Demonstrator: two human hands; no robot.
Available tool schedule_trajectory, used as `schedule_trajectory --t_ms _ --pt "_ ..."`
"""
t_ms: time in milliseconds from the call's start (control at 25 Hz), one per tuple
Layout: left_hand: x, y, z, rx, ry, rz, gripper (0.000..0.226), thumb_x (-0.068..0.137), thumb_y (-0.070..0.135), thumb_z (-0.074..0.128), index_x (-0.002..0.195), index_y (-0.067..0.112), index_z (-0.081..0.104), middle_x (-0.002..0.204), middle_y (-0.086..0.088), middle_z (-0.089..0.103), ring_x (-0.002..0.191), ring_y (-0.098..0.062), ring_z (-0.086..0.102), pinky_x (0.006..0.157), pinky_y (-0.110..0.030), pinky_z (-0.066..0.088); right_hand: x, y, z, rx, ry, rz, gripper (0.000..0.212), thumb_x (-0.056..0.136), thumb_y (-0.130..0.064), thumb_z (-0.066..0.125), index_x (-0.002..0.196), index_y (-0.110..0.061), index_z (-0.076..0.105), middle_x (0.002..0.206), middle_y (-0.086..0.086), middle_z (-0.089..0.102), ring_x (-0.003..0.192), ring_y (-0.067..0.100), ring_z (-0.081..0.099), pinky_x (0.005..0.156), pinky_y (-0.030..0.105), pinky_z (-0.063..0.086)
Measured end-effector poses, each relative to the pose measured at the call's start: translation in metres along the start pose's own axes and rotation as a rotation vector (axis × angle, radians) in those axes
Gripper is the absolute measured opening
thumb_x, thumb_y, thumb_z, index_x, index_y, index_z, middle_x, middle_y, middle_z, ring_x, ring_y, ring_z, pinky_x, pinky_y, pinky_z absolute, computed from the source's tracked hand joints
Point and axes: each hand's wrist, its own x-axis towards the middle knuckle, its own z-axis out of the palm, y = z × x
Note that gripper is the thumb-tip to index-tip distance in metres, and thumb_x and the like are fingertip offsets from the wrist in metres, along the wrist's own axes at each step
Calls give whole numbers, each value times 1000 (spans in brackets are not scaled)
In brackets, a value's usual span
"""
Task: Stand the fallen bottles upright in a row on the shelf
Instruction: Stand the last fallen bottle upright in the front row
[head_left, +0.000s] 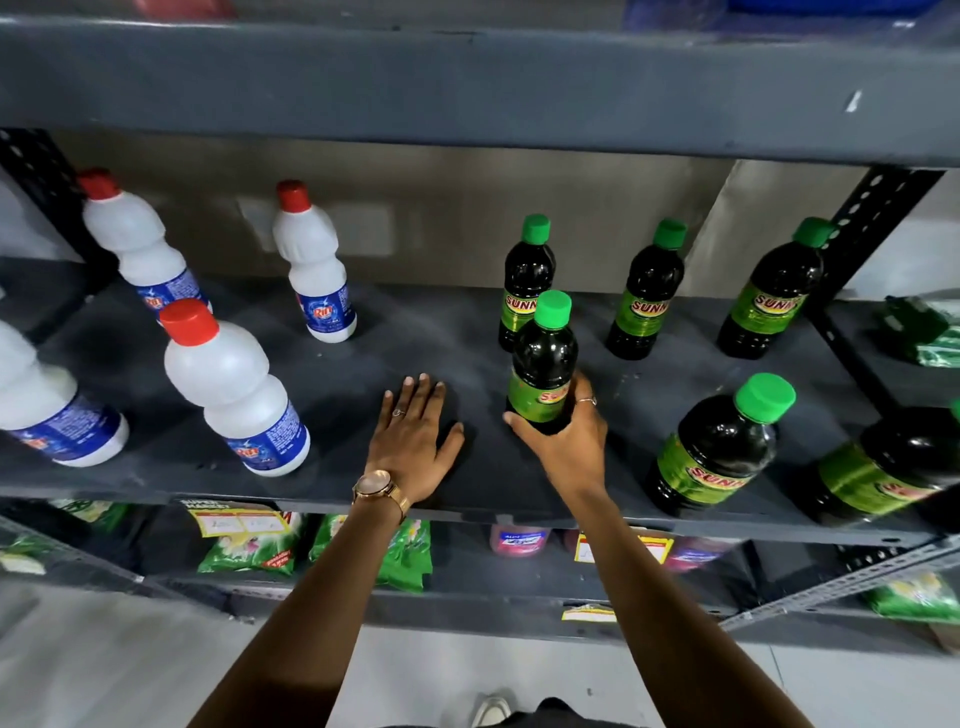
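Note:
My right hand (569, 441) grips the base of a dark green-capped bottle (543, 358), which stands upright near the middle of the dark shelf (363, 358). My left hand (413, 441) lies flat on the shelf, fingers spread, holding nothing. Behind the held bottle stand three more dark bottles, at left (524, 280), centre (647, 291) and right (774, 291). Two more stand at the front right (719, 447) (893, 467). On the left are white red-capped bottles, upright: back left (137, 239), back centre (314, 265), front (234, 389), and one cut off by the frame's left edge (52, 410).
An upper shelf board (467, 88) overhangs the bottles. Perforated uprights stand at back left (41, 176) and right (862, 228). Green packets (924, 332) lie on the neighbouring shelf to the right. The lower shelf holds green pouches (249, 545) and pink bottles (519, 540).

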Motion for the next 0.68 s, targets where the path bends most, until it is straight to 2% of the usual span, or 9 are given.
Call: schedule_trajectory --t_ms 80,160,320,440,560,680 --pt "-1 1 -1 -3 15 4 76 82 56 10 146 14 18 157 -10 14 144 -23 3 117 -42 -1 3 -4 6 -79 29 1 94 54 -43 90 130 -10 45 127 6 53 125 23 46 107 38 38" --pt "-1 1 -1 -2 14 6 75 83 55 12 145 14 19 157 -10 15 144 -23 4 117 -42 0 6 -4 9 -119 5 -22 97 52 -47 89 129 -8 45 131 10 46 130 28 40 111 41 35" --pt "-1 2 -2 -17 10 -7 69 86 50 22 145 14 19 157 -9 15 144 -22 4 118 -41 -1 -2 6 -2 -40 -120 11 79 69 -27 84 136 -17 44 131 4 54 127 21 45 99 26 35" --pt "-1 3 -4 -29 -6 -19 65 91 49 25 146 15 18 157 -8 12 144 -21 1 118 -41 -1 -2 3 -2 -19 -93 18 83 65 -35 87 134 -17 46 125 -4 53 120 13 45 101 30 38" --pt "-1 3 -5 -33 -16 -22 62 94 46 31 146 16 17 158 -7 11 144 -20 -1 118 -41 -1 3 1 0 -42 -77 -8 86 56 -38 91 128 -15 51 122 1 58 115 16 55 99 33 47" --pt "-2 3 -7 -40 -26 -19 62 95 45 32 146 15 17 158 -8 10 144 -20 -1 118 -41 -1 4 2 -4 -62 -75 7 72 54 -34 91 116 -16 58 112 3 67 106 18 64 94 40 53"
